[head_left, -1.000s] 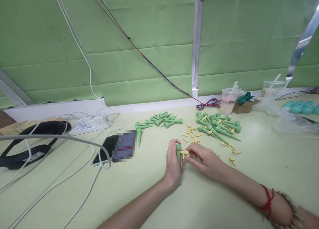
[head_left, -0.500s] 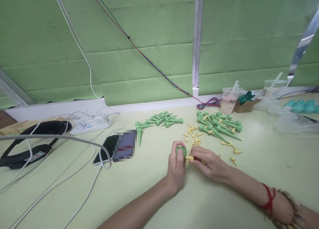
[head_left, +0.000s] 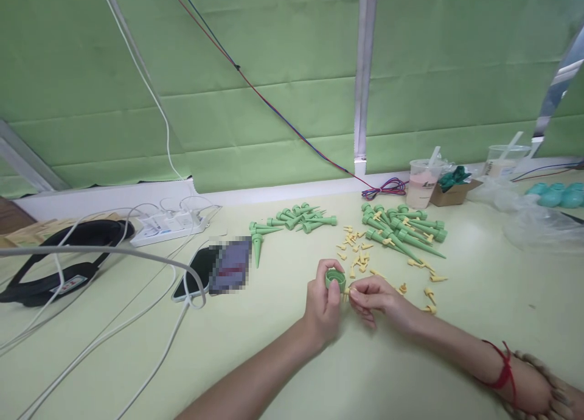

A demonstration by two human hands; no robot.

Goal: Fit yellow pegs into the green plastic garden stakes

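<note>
In the head view, the left hand is closed round a green spike above the tabletop, near its middle, with the round open top tipped toward the camera and the thumb pressed against the near side; the shaft is hidden by the fingers. A yellow piece sits at the spike's side, just below the rim, in the narrow gap between the hands. The right hand has thumb and forefinger pinched together on the outer end of that piece, its other fingers loosely curled beneath. Whether the piece is seated in the spike or only touching it, I cannot tell. For this close work, it seems best for the left hand to hold the spike firm, thumb clear of the side where the piece meets it, while the right lines the piece up straight and uses light, even pressure, since so thin a part could bend or slip. Loose yellow pieces lie just beyond the hands, between a left pile and a right pile of green spikes.
</note>
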